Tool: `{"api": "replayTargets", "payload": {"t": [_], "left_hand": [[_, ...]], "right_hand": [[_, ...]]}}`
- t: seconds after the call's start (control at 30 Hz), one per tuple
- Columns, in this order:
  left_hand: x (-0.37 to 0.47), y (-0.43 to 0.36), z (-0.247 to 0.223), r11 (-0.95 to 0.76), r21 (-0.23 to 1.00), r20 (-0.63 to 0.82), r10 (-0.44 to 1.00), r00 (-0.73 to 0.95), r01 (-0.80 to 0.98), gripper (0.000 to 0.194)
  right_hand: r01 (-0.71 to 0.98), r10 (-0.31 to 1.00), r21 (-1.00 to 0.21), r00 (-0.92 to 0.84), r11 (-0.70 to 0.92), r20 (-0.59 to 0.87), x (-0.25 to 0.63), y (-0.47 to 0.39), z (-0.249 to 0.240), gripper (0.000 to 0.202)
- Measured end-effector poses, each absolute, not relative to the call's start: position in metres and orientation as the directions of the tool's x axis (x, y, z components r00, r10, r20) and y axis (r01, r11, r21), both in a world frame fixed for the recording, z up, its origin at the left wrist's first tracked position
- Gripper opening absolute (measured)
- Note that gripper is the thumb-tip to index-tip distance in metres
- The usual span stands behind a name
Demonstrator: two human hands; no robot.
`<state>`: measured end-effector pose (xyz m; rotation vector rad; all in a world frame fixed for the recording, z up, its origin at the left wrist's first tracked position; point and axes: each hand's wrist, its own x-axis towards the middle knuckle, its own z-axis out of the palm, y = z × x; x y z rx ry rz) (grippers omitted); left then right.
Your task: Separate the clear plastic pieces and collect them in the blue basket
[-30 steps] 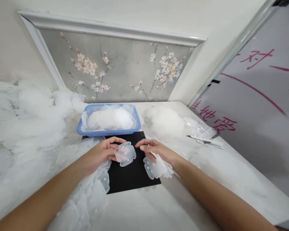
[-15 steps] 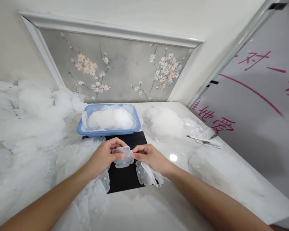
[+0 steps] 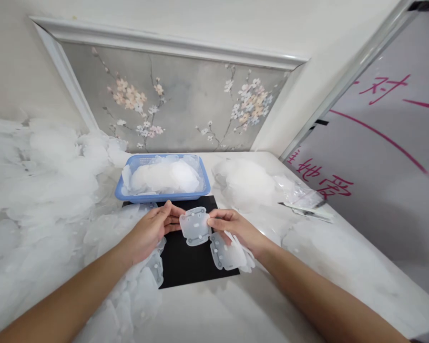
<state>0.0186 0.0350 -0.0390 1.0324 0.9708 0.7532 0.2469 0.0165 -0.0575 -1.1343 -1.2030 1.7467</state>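
Observation:
A thin translucent plastic piece [image 3: 195, 227] with notched edges, small holes and grey markings is held up over a black mat [image 3: 182, 267]. My right hand [image 3: 238, 229] pinches its right edge between thumb and forefinger. Below that hand's palm hangs a fanned bunch of similar plastic pieces [image 3: 227, 252], apparently held by the other fingers. My left hand [image 3: 153, 227] is at the piece's left side, thumb raised and apart, fingertips stretched out to its edge. Whether those fingertips touch the piece is hard to tell.
Behind the mat stands a blue basket [image 3: 161, 196] filled with such pieces. Large piles [image 3: 50, 190] cover the left side of the white table, and another heap [image 3: 248, 183] lies right of the basket. Clear plastic bags [image 3: 302, 193] lie near a whiteboard [image 3: 386, 190].
The piece has turned flatter towards me and shifted slightly right. My left thumb has lifted off its face. My right hand has moved a little right with the fanned bunch.

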Motion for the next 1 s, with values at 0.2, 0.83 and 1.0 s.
{"api": "replayTargets", "payload": {"t": [0.2,0.83,1.0], "left_hand": [[0.018,0.038,-0.041,0.329,0.94,-0.275,0.886,0.373,-0.089,0.032],[0.018,0.034,-0.033,0.396,0.913,-0.298,0.814,0.498,-0.101,0.051],[0.019,0.034,-0.031,0.408,0.903,-0.292,0.809,0.51,-0.131,0.058]], "right_hand": [[-0.071,0.893,-0.955,-0.378,-0.289,-0.242,0.249,0.017,-0.061,0.034],[0.143,0.952,-0.985,-0.277,-0.096,-0.133,0.246,0.015,-0.06,0.036],[0.074,0.94,-0.971,-0.243,-0.227,-0.238,0.249,0.019,-0.059,0.039]]}}
